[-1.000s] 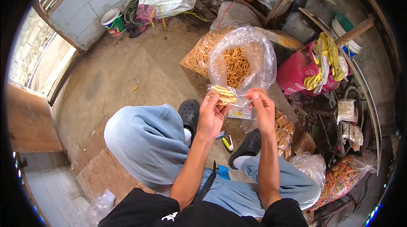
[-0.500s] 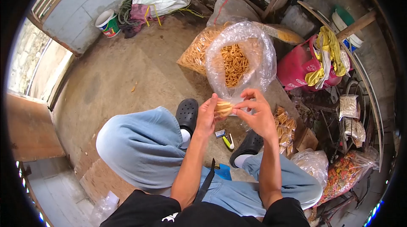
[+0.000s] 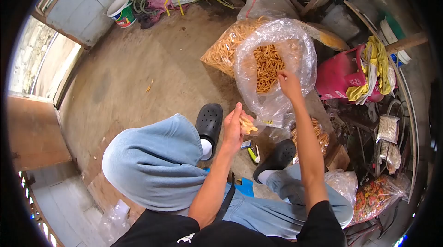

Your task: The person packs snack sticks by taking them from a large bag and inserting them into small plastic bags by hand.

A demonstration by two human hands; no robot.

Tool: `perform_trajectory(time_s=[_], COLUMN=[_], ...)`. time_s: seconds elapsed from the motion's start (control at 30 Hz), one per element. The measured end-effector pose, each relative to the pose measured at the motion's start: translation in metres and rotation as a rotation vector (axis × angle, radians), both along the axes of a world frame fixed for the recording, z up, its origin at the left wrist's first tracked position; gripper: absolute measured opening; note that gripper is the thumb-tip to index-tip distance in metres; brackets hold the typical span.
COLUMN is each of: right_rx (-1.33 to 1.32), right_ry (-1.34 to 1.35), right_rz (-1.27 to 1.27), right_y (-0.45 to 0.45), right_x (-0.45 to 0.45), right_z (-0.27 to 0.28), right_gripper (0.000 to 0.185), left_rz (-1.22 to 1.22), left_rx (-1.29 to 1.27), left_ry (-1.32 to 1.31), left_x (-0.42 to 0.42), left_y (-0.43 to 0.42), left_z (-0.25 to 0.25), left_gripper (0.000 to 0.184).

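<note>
Plastic packet [image 3: 249,126] sits gripped in the left hand [image 3: 233,127]; right hand [image 3: 289,84] is over brown sticks [image 3: 266,71], its hold impossible to tell.

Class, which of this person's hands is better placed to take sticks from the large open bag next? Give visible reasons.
Probably the right hand: it reaches over the large open bag, its fingers close to the sticks inside. The left hand is outside the bag, holding a small clear packet.

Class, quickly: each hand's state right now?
Left hand: holding small clear plastic bag of pale yellow snack sticks.
Right hand: bunched at brown snack sticks; grip cannot be told.
</note>
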State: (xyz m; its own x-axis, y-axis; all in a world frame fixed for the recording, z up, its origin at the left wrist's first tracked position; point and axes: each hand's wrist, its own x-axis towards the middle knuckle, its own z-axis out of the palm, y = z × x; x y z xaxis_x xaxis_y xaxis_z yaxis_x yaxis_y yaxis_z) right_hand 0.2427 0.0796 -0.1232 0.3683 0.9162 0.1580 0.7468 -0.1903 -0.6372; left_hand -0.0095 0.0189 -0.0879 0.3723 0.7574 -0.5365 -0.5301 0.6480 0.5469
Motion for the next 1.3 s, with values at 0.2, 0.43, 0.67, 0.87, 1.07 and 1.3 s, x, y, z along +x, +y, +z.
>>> perform_trajectory(time_s=[0.2, 0.43, 0.67, 0.87, 1.07, 1.3], right_rx=[-0.4, -0.568, -0.077, -0.119, -0.04, 0.042], right_ry=[-0.424, -0.362, -0.183, 0.494, 0.681, 0.256], right_rz=[0.131, 0.099, 0.065, -0.013, 0.14, 0.265], right_y=[0.037, 0.017, -0.031, -0.108, -0.157, -0.157], right_x=[0.025, 0.021, -0.004, -0.044, -0.073, -0.114], right_z=[-0.068, -0.057, 0.011, 0.155, 0.209, 0.209], right_gripper=[0.021, 0.016, 0.012, 0.011, 0.011, 0.013], left_rz=[0.028, 0.103, 0.143, 0.131, 0.074, 0.049], left_rx=[-0.007, 0.002, 0.134, 0.182, 0.191, 0.208], left_ry=[-0.025, -0.059, -0.012, 0.068, 0.044, 0.076], left_x=[-0.001, -0.003, -0.005, -0.006, -0.003, 0.002], left_y=[0.003, 0.003, -0.002, -0.009, -0.014, -0.022], left_z=[-0.003, 0.009, 0.013, 0.023, 0.037, 0.053], left_gripper=[0.033, 0.034, 0.037, 0.041, 0.048, 0.057])
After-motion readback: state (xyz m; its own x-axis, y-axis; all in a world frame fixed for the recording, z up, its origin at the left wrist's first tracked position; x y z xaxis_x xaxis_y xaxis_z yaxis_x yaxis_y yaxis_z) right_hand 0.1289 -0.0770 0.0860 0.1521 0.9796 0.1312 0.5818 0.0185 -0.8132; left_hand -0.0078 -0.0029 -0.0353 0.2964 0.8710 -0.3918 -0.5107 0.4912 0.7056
